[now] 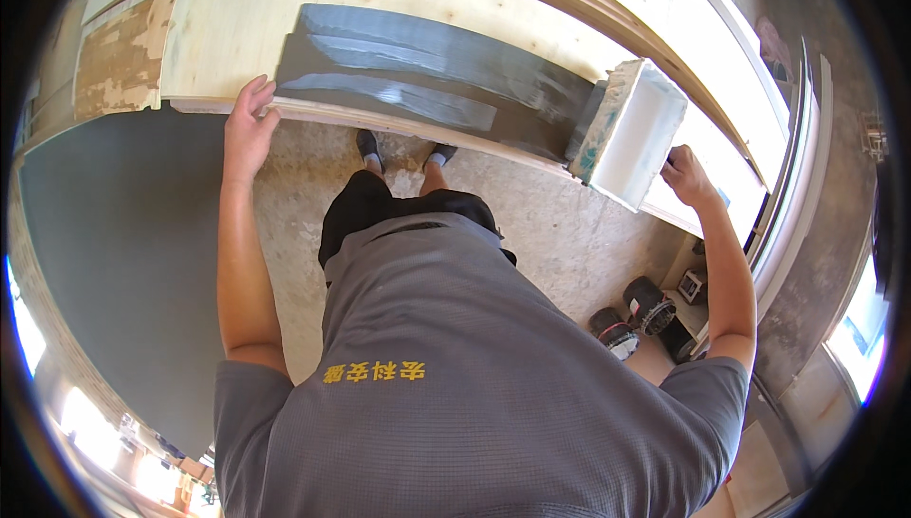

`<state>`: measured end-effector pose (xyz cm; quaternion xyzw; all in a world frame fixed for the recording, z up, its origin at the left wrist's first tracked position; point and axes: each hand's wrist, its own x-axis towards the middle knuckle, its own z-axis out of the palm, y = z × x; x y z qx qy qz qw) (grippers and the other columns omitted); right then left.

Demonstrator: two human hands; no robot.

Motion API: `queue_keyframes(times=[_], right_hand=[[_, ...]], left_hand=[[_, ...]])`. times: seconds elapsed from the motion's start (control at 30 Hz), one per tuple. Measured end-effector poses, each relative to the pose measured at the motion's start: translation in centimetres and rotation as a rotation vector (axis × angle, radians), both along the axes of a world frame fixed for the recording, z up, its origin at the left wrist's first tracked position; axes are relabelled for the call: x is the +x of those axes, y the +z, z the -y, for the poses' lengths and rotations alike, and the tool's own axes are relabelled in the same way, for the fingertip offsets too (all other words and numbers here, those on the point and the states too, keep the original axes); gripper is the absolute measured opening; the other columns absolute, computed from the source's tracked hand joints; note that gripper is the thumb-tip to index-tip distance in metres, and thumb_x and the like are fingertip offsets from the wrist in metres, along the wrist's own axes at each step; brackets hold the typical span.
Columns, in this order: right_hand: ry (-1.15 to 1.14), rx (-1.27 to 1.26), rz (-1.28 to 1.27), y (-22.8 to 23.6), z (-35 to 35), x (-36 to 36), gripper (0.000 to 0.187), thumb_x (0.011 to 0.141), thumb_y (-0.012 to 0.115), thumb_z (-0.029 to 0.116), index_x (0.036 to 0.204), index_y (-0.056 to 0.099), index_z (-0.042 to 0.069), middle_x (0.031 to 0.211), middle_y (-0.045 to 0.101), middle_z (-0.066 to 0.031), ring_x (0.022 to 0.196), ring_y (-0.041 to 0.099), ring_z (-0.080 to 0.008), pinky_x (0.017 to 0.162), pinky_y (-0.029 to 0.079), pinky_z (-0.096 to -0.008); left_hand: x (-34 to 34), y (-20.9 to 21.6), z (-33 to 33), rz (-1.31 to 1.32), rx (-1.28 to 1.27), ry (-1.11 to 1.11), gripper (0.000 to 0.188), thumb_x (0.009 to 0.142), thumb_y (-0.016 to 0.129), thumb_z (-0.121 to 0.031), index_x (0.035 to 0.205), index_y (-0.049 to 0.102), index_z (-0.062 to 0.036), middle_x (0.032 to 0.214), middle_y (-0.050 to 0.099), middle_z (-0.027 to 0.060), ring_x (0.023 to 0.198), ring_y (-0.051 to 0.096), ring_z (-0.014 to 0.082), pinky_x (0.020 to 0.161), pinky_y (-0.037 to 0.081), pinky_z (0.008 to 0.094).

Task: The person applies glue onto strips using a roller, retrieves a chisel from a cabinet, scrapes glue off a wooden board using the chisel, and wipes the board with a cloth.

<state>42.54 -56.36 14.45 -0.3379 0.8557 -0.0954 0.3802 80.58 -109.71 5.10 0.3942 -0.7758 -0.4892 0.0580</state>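
A long dark grey panel (380, 63) lies across a pale wooden bench, with wet, shiny bluish-grey streaks along its surface. At its near left corner is my left hand (250, 131), fingers extended and thumb apart, close to the bench's front edge. An open white box-shaped trough (645, 129), smeared with paint on its outer wall, stands tilted at the panel's right end and juts past the near edge. My right hand (691, 178) is closed at the trough's right rim and appears to grip it; the fingertips are partly hidden.
The pale wooden bench top (223, 20) carries a worn brown board piece (123, 53) at left. A large dark grey sheet (114, 224) stands to my left. Several black buckets (650, 305) sit on the concrete floor (294, 186) at right. Long rails (807, 176) run along the right side.
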Motion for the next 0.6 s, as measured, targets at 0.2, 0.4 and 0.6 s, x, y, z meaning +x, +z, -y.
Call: queue_keyframes(times=[0.2,0.4,0.6], right_hand=[[0.039,0.059,-0.016,1.7,6.0,1.4,0.05,0.094,0.055,0.038,0.072,0.058,-0.008,0.052,0.04,-0.017,0.048,0.038,-0.0225,0.052,0.038,-0.0398],[0.092,0.089,0.005,1.8,15.0,4.3,0.046,0.095,0.054,0.035,0.08,0.062,-0.008,0.056,0.048,-0.0198,0.049,0.043,-0.0247,0.056,0.042,-0.0391],[0.094,0.075,0.011,1.2,23.9,7.7,0.047,0.094,0.055,0.037,0.083,0.063,-0.008,0.061,0.052,-0.021,0.054,0.047,-0.0258,0.061,0.045,-0.0404]], left_hand=[[-0.1,0.5,0.6,0.011,0.031,-0.036,0.05,0.083,0.057,-0.003,0.132,0.046,-0.006,0.127,0.059,0.0139,0.118,0.056,0.0216,0.095,0.044,0.031],[0.6,0.4,1.8,-0.088,0.141,-0.056,0.051,0.082,0.054,0.001,0.132,0.044,-0.0059,0.124,0.06,0.0143,0.112,0.06,0.0232,0.093,0.046,0.0319],[1.6,0.0,2.6,-0.255,0.311,0.022,0.047,0.082,0.053,0.001,0.128,0.045,-0.0031,0.117,0.063,0.0129,0.107,0.061,0.021,0.088,0.049,0.0311]])
